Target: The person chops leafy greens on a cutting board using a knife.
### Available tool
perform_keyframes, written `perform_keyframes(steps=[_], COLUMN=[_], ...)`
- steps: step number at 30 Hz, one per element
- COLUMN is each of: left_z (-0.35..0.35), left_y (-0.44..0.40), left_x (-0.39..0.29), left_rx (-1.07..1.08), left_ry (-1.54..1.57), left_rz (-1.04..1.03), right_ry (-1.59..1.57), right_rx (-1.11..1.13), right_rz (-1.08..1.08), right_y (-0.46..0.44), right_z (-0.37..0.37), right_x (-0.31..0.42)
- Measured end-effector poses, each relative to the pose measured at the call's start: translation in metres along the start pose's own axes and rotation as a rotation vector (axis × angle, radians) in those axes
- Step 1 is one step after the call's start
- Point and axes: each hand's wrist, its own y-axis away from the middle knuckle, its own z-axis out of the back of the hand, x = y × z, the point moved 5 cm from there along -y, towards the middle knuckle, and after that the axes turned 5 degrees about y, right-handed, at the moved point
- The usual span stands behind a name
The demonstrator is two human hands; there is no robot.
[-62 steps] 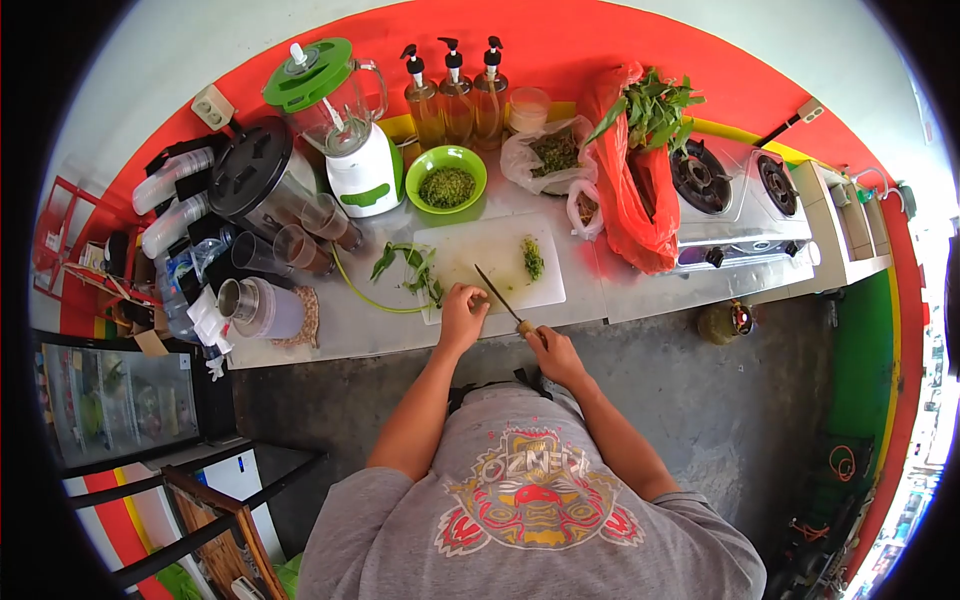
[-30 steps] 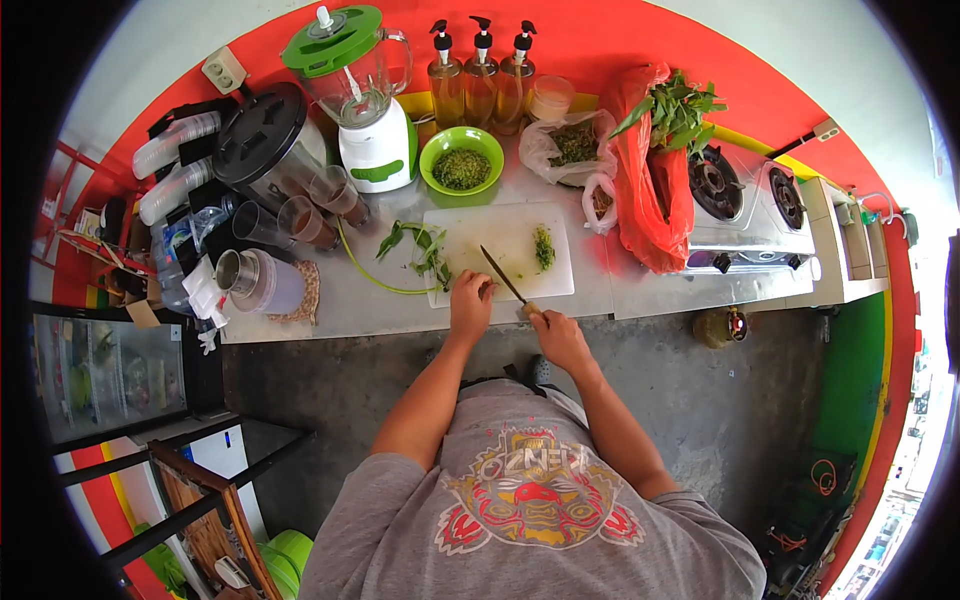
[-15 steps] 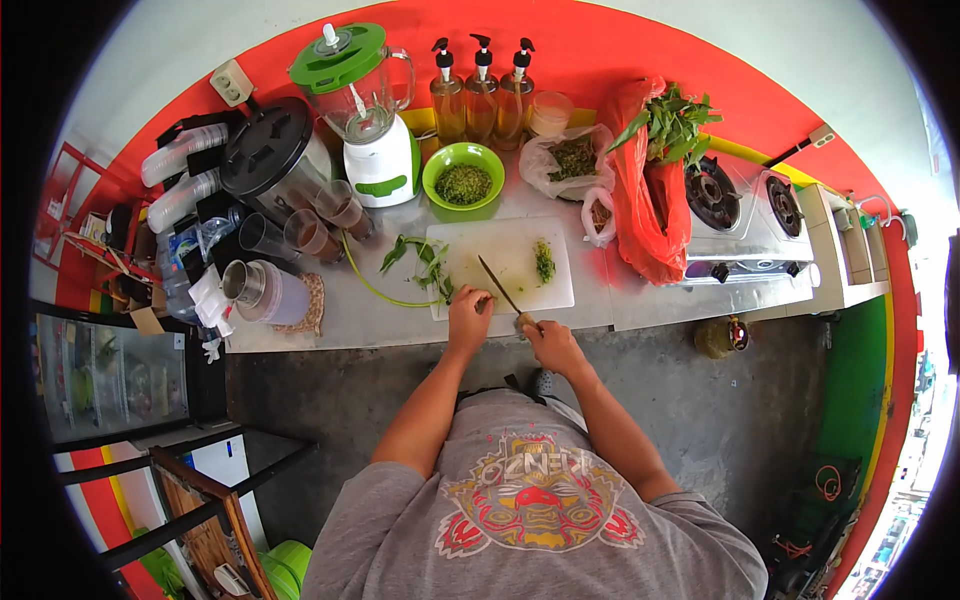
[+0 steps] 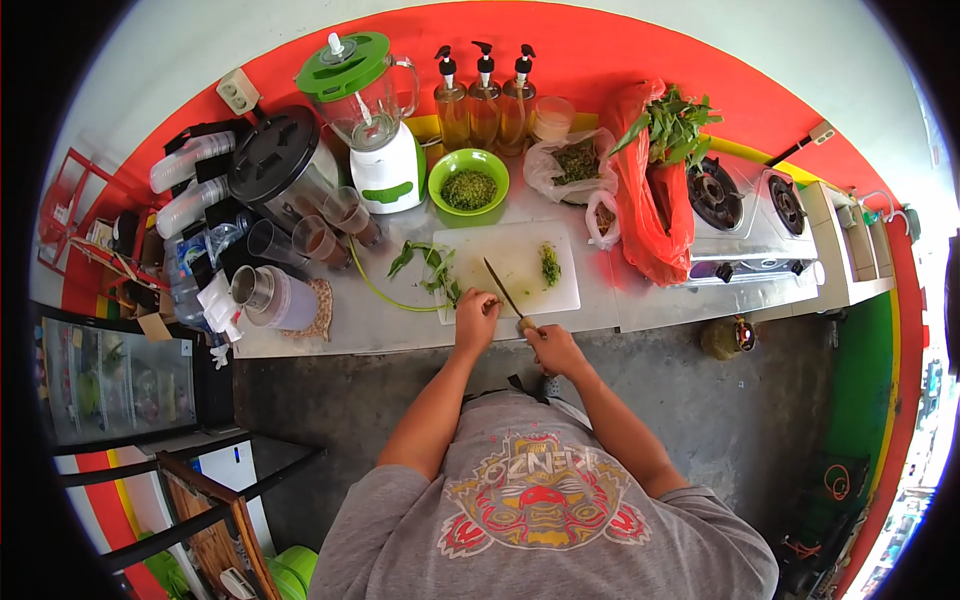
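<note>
Bright daylight, apparently from the right, washes out that edge; fisheye distortion bends the steel counter (image 4: 400,335).

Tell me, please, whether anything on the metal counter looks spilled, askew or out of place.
Mildly untidy: some leafy green sprigs stray past the left edge of the white rectangular cutting board onto the silvery metal counter, rather than lying wholly on the board. No damage or liquid spill stands out.
</note>
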Motion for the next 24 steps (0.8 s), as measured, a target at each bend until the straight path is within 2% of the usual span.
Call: perform_keyframes(steps=[1, 5, 7, 8, 9, 12, 14, 16, 20, 23, 24], left_z=[0.001, 0.000, 0.000, -0.001, -0.001, -0.003, -0.003, -0.003, -0.003, -0.002, -0.002], left_y=[0.001, 0.002, 0.003, 0.003, 0.002, 0.003, 0.002, 0.002, 0.003, 0.004, 0.005], left_x=[0.000, -0.004, -0.004, -0.004, -0.003, -0.002, -0.002, -0.001, -0.002, -0.005, -0.004], left_rx=[0.000, -0.012, -0.022, -0.019, -0.012, -0.015, -0.022, -0.038, -0.045, -0.040, -0.052], left_ry=[0.003, -0.037, -0.035, -0.034, -0.024, -0.022, -0.031, 0.007, -0.005, -0.042, -0.019], left_rz=[-0.002, -0.038, -0.035, -0.032, -0.034, -0.038, -0.052, -0.049, -0.060, -0.091, -0.096], right_ry=[-0.071, -0.039, 0.273, 0.273, 0.188, 0.083, 0.058, -0.069, 0.059, 0.079, 0.161], right_rx=[0.080, 0.040, -0.396, -0.394, -0.277, -0.094, -0.037, 0.076, -0.081, -0.120, -0.174], right_rz=[-0.096, -0.060, 0.334, 0.330, 0.210, 0.058, 0.027, -0.110, 0.054, 0.112, 0.201], right_y=[0.010, 0.011, 0.000, -0.001, -0.007, -0.017, -0.005, 0.016, -0.002, -0.008, -0.009], right_z=[0.003, -0.022, -0.036, -0.035, -0.036, -0.023, -0.013, -0.006, -0.038, -0.039, -0.035], right_x=[0.008, -0.026, -0.048, -0.044, -0.042, -0.029, -0.013, 0.002, -0.040, -0.034, -0.025])
